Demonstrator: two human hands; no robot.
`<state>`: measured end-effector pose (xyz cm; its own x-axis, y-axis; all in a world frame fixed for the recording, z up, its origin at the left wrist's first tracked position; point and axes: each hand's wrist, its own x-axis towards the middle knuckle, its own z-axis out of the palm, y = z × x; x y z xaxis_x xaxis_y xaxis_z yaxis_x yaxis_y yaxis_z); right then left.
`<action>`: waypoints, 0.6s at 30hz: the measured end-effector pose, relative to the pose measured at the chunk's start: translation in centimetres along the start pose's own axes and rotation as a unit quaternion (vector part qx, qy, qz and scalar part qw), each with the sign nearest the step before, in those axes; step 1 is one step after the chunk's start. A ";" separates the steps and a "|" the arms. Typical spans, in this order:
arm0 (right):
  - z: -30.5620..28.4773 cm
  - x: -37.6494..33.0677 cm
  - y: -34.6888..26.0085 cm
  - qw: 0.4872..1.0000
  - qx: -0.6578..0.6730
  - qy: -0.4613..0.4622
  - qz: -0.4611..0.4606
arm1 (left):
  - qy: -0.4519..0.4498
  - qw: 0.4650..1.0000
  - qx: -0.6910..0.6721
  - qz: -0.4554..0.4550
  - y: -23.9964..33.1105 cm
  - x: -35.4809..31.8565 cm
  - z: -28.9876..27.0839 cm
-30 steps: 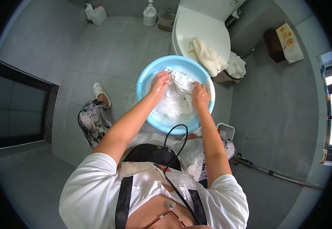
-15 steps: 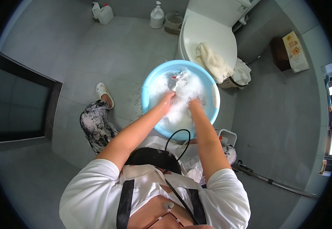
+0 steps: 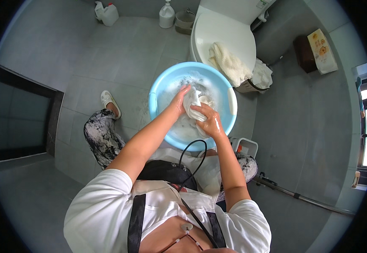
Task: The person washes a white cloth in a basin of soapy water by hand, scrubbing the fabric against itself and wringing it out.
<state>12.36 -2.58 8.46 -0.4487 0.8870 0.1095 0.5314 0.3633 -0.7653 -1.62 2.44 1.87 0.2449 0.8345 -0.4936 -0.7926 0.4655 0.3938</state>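
A light blue basin (image 3: pixel 158 78) holds sudsy water. Just above the foam, a wet white cloth (image 3: pixel 190 104) is bunched between my two hands. My left hand (image 3: pixel 178 101) holds its left side, with the fingers partly hidden behind the fabric. Closed around the lower right part of the cloth is my right hand (image 3: pixel 210 121), wet and dotted with foam. More whitish fabric (image 3: pixel 206 100) shows beside the cloth, partly in the suds.
Behind the basin stands a white toilet (image 3: pixel 225 36) with a cream towel (image 3: pixel 230 63) on its lid. A bin (image 3: pixel 251 86), a pump bottle (image 3: pixel 166 16), a small bucket (image 3: pixel 184 22) and white jugs (image 3: pixel 107 14) are around. A black cable (image 3: pixel 194 168) loops before me.
Both hands have come up out of the foam with the white cloth. My right hand, earlier sunk in the suds, now shows gripping it. The view has shifted slightly.
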 end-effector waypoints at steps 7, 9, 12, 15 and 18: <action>0.9 0.3 -0.5 0.999 -0.003 0.044 -0.021 | -0.087 0.989 -0.067 -0.095 -0.8 -1.1 0.7; 1.8 1.7 1.0 0.993 -0.020 0.119 -0.007 | -0.050 0.992 -0.062 -0.094 -2.1 0.1 0.5; 2.0 3.1 2.3 0.976 -0.040 0.208 0.042 | 0.038 0.988 -0.131 -0.066 -4.5 0.1 0.4; 1.5 3.3 3.9 0.980 -0.052 0.151 0.119 | 0.022 0.995 -0.074 -0.061 -3.7 0.0 0.3; 0.1 3.4 4.5 0.982 0.021 0.137 0.127 | 0.000 0.995 -0.073 -0.071 -1.4 -0.6 2.4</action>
<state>13.20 2.06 5.30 -0.0924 0.9931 0.0726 0.5691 0.1125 -0.8145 0.68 2.00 3.47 0.3602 0.7632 -0.5364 -0.8224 0.5312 0.2035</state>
